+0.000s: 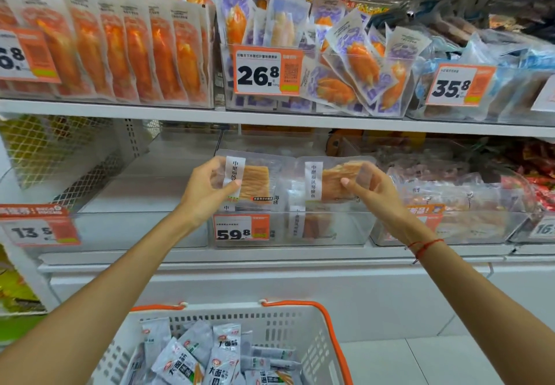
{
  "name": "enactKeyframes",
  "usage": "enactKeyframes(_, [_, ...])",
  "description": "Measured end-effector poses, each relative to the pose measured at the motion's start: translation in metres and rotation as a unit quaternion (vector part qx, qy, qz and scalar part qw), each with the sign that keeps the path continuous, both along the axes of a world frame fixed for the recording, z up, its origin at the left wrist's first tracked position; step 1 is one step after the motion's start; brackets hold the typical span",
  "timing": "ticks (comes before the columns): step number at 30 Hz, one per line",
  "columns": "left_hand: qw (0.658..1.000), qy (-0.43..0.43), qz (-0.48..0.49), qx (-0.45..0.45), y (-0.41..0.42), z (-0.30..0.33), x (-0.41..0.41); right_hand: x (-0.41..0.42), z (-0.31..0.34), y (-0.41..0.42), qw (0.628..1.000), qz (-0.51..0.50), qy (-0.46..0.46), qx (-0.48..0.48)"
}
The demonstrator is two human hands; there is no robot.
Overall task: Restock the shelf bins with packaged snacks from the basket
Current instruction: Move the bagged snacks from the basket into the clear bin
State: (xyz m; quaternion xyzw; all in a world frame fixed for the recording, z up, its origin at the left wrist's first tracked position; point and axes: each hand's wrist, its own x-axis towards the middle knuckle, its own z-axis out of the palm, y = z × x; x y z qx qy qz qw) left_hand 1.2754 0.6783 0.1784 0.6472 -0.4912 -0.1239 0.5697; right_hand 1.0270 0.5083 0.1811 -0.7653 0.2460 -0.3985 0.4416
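left hand point(207, 188): pinching a flat, see-through snack pack point(249, 182), upright, long side vertical, right above the clear plastic bin point(345, 228)

right hand point(371, 188): thumb and fingers curled on a second pack point(327, 182), same glossy film, just beside the first, above that bin too

basket point(300, 333): white slotted plastic, orange handles, below the bin, full of silvery packets point(223, 351)

White metal store shelves point(270, 117) in two tiers, perforated white back panel point(132, 138) and diamond mesh point(45, 150) at left. Pale tiled floor point(420, 360) at lower right. Even, bright indoor light.
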Motion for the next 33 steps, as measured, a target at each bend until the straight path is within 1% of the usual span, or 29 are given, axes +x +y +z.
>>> enactKeyframes(2, [0.999,-0.034,0.021,0.001,0.003,-0.003,0.005,0.0,0.002,-0.002,1.0,0.002,-0.017,-0.001])
enactKeyframes(5, [0.989,-0.102,0.089,0.052,0.007,-0.007,0.011,0.001,0.001,-0.003,0.998,-0.012,0.03,-0.062])
enactKeyframes(7, [0.98,-0.133,0.126,0.077,0.01,-0.006,0.009,0.003,-0.002,0.001,0.996,-0.019,0.025,-0.082])
enactKeyframes(10, [0.962,-0.19,0.166,0.102,0.01,0.002,0.005,0.009,-0.014,0.007,0.998,-0.008,0.019,-0.06])
enactKeyframes(12, [0.947,-0.229,0.173,0.144,0.011,0.009,0.006,0.012,-0.023,0.01,0.998,-0.003,0.028,-0.053])
enactKeyframes(13, [0.939,-0.246,0.169,0.173,0.012,0.013,0.006,0.013,-0.025,0.01,0.998,-0.008,0.038,-0.054])
enactKeyframes(15, [0.92,-0.287,0.158,0.216,0.014,0.02,0.008,0.013,-0.02,0.005,0.992,-0.035,0.085,-0.089])
enactKeyframes(18, [0.882,-0.394,0.119,0.231,0.012,0.029,0.007,0.01,0.0,-0.008,0.974,-0.052,0.184,-0.125])
enactKeyframes(19, [0.876,-0.413,0.098,0.23,0.009,0.028,0.007,0.01,0.008,-0.012,0.959,-0.061,0.233,-0.148])
enactKeyframes(21, [0.878,-0.419,0.051,0.227,0.006,0.027,0.007,0.014,0.023,-0.013,0.917,-0.088,0.327,-0.212])
enactKeyframes(23, [0.869,-0.451,0.032,0.203,0.003,0.025,0.007,0.02,0.032,-0.008,0.87,-0.09,0.389,-0.29])
enactKeyframes(25, [0.858,-0.482,0.036,0.173,0.002,0.023,0.006,0.028,0.033,-0.002,0.823,-0.059,0.427,-0.369])
enactKeyframes(26, [0.86,-0.48,0.031,0.168,0.002,0.024,0.006,0.031,0.032,0.0,0.818,-0.042,0.426,-0.383])
enactKeyframes(28, [0.867,-0.462,0.012,0.186,0.001,0.025,0.005,0.035,0.027,0.003,0.841,-0.025,0.407,-0.357])
enactKeyframes(29, [0.864,-0.46,0.0,0.203,0.0,0.027,0.006,0.036,0.024,0.004,0.849,-0.028,0.401,-0.344])
enactKeyframes(31, [0.854,-0.465,-0.022,0.233,-0.002,0.031,0.007,0.034,0.016,0.005,0.851,-0.049,0.388,-0.351])
enactKeyframes(33, [0.847,-0.469,-0.024,0.25,-0.003,0.033,0.009,0.031,0.006,0.008,0.855,-0.084,0.352,-0.371])
